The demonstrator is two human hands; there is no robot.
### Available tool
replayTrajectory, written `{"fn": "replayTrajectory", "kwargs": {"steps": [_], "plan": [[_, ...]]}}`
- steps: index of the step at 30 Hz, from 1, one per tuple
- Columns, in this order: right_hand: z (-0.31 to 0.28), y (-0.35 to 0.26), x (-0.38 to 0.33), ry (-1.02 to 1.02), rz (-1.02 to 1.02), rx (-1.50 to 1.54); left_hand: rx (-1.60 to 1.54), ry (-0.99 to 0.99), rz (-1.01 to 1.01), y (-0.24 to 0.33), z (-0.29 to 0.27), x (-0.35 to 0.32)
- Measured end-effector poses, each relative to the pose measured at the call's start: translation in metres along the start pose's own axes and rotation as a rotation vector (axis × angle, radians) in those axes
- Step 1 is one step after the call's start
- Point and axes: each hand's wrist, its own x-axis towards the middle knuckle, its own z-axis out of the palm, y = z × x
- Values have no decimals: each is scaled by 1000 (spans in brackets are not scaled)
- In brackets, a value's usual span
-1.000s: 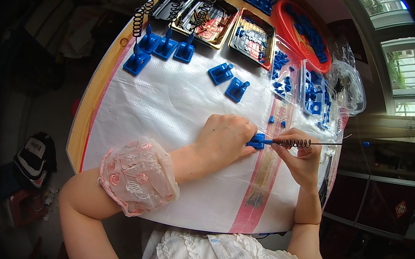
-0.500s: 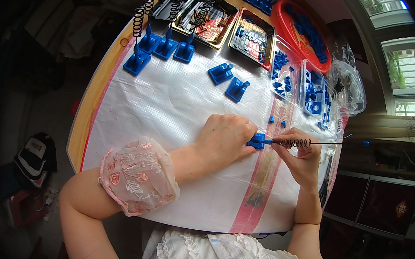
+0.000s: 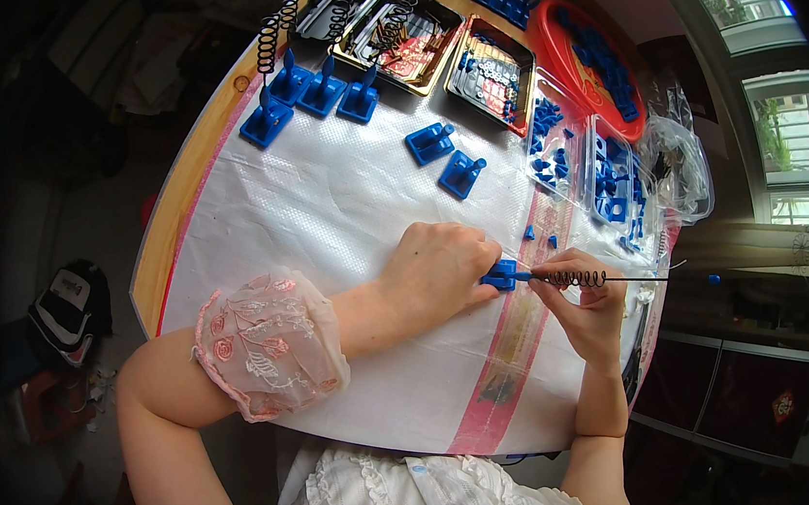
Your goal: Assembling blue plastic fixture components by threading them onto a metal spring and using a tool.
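Observation:
My left hand (image 3: 440,267) is closed round a blue plastic base (image 3: 501,276), low over the table, its fingers covering part of it. From the right, my right hand (image 3: 585,301) pinches a black coil spring (image 3: 577,279) whose straight end sticks out to the right. The spring's left end meets the narrow blue tip of the base. Whether it is fixed there is hidden by the fingertips. Two blue bases without springs, one of them a stubby base (image 3: 462,175), lie beyond my hands. Farther left stand several blue bases (image 3: 265,120), some with springs upright.
Along the far side are a black tray (image 3: 408,82) of springs, a tray (image 3: 493,112) of small parts and a red oval tray (image 3: 640,123) with blue pieces. Clear boxes (image 3: 554,185) of small blue parts stand at the right. Two small blue pieces (image 3: 530,233) lie near my hands.

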Motion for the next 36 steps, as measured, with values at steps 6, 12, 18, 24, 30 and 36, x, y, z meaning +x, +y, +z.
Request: {"fn": "replayTrajectory", "kwargs": {"steps": [6, 12, 18, 24, 30, 36], "plan": [[0, -1, 0, -6, 5, 10, -8, 11, 10, -1, 1, 0], [1, -3, 1, 1, -2, 5, 2, 16, 10, -1, 1, -1], [0, -1, 0, 9, -14, -8, -4, 11, 14, -1, 1, 0], [0, -1, 0, 12, 3, -1, -1, 15, 19, -1, 1, 0], [0, -1, 0, 10, -5, -2, 0, 16, 18, 0, 0, 0], [0, -2, 1, 3, -9, 2, 5, 14, 16, 0, 0, 0]]}}
